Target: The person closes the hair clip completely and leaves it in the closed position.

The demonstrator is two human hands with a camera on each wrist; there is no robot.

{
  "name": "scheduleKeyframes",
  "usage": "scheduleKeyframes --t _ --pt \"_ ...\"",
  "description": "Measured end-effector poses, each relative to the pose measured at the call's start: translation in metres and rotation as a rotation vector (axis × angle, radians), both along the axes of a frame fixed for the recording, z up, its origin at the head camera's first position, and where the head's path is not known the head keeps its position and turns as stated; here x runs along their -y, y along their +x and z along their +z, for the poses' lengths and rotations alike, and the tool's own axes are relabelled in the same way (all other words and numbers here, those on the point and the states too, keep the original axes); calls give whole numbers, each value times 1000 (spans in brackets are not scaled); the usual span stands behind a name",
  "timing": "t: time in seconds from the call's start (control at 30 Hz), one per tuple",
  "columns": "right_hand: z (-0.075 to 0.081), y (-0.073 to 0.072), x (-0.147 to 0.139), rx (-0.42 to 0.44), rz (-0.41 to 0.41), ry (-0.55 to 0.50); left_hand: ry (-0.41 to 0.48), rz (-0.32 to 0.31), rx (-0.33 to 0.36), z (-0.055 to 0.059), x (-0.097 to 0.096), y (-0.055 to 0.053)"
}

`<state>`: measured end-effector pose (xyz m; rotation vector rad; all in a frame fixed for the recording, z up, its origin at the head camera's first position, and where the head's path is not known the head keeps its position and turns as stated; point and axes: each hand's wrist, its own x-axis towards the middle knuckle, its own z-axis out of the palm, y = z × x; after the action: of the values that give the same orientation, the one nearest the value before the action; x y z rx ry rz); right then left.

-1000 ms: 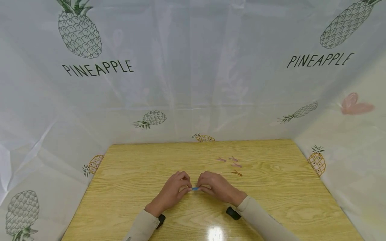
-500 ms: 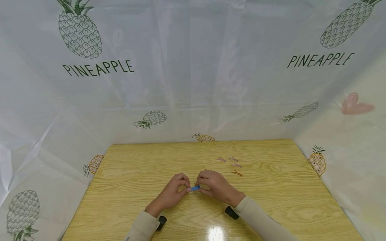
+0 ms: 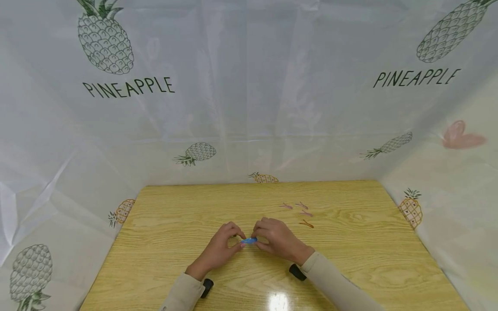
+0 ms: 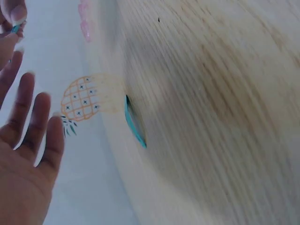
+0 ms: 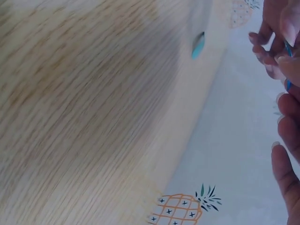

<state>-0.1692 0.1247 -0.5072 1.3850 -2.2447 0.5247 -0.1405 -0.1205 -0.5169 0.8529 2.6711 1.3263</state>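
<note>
A small blue hair clip (image 3: 249,240) is between my two hands in the head view. My left hand (image 3: 221,246) pinches its left end between thumb and forefinger. My right hand (image 3: 278,237) pinches the right end, with the thumb below. Only slivers of the clip show past the fingertips in both wrist views. In the left wrist view the other fingers of the left hand (image 4: 28,140) spread loosely. Past them on the table lies a teal hair clip (image 4: 133,123), mostly hidden behind the left hand in the head view.
On the wooden table (image 3: 175,216), right of the hands and farther back, lie three purple hair clips (image 3: 306,214) and an orange-brown one (image 3: 307,224), spread in V shapes. A white pineapple-print sheet (image 3: 249,108) stands behind and at both sides.
Both hands have shifted slightly left and away from the body with the blue clip. More of the clip shows between the fingertips now. The clips on the table have stayed put.
</note>
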Motion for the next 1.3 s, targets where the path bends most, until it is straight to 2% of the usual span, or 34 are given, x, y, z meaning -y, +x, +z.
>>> scheduleKeyframes --t 0.23,0.3,0.43,0.57,0.8,1.0,1.3 --pt "3 -3 5 70 -29 -13 -101 80 -327 1 -2 -4" --pt "4 -5 7 85 -32 -16 -124 98 -377 1 -1 -5" --pt "5 -9 12 99 -36 -15 -145 110 -417 3 2 -9" --pt "5 -12 17 122 -47 -5 -167 116 -414 5 8 -13" --pt "5 -20 29 217 -107 48 -183 129 -335 5 17 -23" --pt "-1 -28 38 258 -150 81 -223 138 -277 -2 23 -34" --pt "-13 -38 56 264 -197 117 -272 167 -277 -13 35 -44"
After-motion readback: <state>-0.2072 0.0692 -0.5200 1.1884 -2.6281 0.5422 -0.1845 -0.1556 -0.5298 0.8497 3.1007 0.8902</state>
